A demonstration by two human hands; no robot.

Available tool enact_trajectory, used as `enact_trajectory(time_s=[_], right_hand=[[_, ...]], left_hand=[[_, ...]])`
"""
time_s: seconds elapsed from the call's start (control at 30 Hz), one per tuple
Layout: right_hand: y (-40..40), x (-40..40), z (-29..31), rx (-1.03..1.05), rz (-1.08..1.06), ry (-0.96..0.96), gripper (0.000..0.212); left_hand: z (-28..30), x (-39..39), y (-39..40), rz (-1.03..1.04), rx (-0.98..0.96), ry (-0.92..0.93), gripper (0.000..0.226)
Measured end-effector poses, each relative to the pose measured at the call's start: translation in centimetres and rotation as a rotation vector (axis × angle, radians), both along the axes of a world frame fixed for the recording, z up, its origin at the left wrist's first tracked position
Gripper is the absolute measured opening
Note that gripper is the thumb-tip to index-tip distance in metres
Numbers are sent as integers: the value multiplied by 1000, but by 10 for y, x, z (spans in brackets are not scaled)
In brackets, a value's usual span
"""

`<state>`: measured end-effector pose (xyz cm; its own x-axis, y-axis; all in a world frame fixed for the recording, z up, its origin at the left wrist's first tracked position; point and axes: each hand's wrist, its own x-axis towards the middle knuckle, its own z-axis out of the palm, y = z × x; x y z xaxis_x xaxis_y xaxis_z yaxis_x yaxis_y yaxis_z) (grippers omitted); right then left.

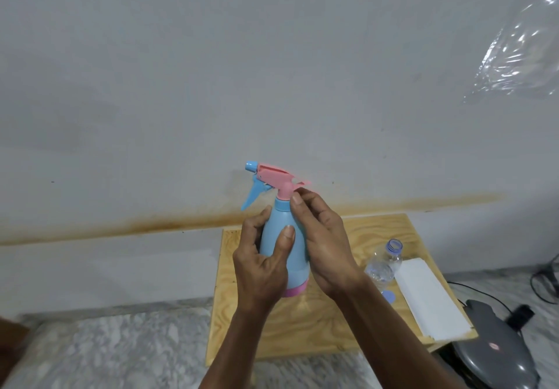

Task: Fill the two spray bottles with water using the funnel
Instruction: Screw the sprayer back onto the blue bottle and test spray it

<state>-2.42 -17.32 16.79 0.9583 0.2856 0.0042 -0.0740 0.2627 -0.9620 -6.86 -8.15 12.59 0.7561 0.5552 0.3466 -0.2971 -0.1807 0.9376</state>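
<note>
Both forearms come up from the bottom edge, and my left hand [261, 270] wraps the body of the blue spray bottle [282, 248], thumb across its front, holding it upright above the counter [257, 337]. My right hand [325, 241] is at the neck, its fingers [298, 204] pinching the collar just under the pink trigger head [276, 178], which is on the bottle. I judge I am either unscrewing it or tightening it; I cannot tell which, nor whether there is water inside. Only this one spray bottle shows, and no funnel. A clear water bottle [382, 267] stands open near my right wrist, its blue cap [389, 297] lying beside it, next to a white block [429, 298]. This small plywood counter sits on marbled floor against a pale wall with a rusty stain line.
</note>
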Motion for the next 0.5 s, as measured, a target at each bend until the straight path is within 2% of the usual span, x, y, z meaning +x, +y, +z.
enact_trajectory(time_s=[0.13, 0.27, 0.4, 0.5], right_hand=[[0, 1, -1, -38, -24, -36, 24], [-3, 3, -1, -60, -37, -50, 35], [-9, 4, 0, -93, -41, -135, 26], [-14, 5, -2, -100, -84, -133, 21]], left_hand=[[-2, 0, -1, 1, -1, 20, 34], [-4, 2, -3, 8, 5, 23, 34], [-5, 5, -11, -2, 11, 28, 38], [-6, 7, -19, -1, 25, 11, 32]])
